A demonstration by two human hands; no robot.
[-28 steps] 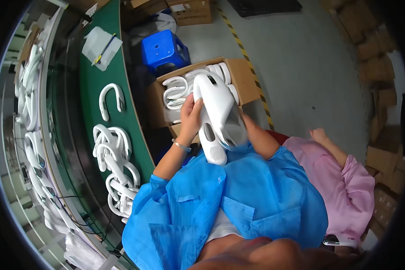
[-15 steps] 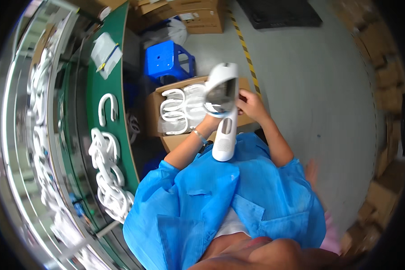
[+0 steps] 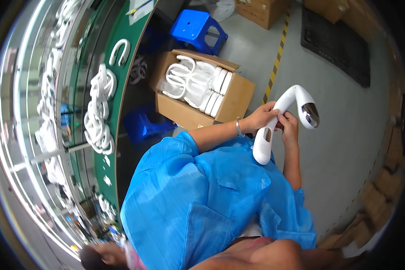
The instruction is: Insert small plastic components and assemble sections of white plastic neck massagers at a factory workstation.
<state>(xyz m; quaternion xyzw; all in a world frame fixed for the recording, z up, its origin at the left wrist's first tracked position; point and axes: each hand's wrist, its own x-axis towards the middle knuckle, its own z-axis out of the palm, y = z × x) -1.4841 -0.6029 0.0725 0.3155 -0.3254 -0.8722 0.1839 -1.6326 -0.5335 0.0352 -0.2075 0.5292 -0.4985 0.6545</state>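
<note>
While both hands' fingers (image 3: 269,113) grasp white curved device (image 3: 281,118), open cardboard box (image 3: 231,96) left

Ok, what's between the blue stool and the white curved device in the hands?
In the head view, an open cardboard box of white curved parts sits between the blue stool and the white curved device.

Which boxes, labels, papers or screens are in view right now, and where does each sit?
Open cardboard box: brown, on the floor left of the hands, filled with white curved plastic parts.
Closed cardboard boxes: brown, on the floor at the top edge.
More cardboard boxes: brown, stacked along the right rim.
Paper sheet: white, on the green bench, top left.
No screens show.
</note>
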